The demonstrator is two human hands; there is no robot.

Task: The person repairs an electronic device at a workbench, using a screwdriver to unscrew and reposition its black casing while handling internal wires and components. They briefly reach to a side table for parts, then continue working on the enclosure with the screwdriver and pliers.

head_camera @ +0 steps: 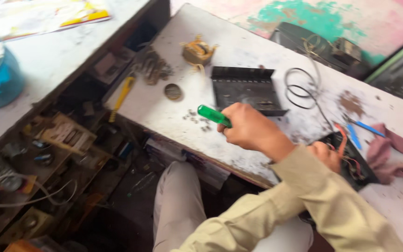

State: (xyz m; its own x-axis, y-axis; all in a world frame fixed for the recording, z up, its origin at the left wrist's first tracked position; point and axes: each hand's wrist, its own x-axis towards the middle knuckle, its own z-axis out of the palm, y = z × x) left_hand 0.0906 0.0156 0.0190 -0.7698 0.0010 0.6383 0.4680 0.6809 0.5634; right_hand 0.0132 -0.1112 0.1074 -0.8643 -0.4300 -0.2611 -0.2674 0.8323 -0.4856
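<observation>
glossy green plastic screwdriver handle (213, 115), matt black metal tray (243, 88)

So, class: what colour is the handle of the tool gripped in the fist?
Translucent green handle, clearest in the head view.

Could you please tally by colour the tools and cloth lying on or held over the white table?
Green: 1, the screwdriver handle gripped in the left hand.
Yellow: 1, the yellow-handled tool at the table's left edge.
Blue: 2, the blue tools.
Pink: 1, the cloth.
Total: 5
</observation>
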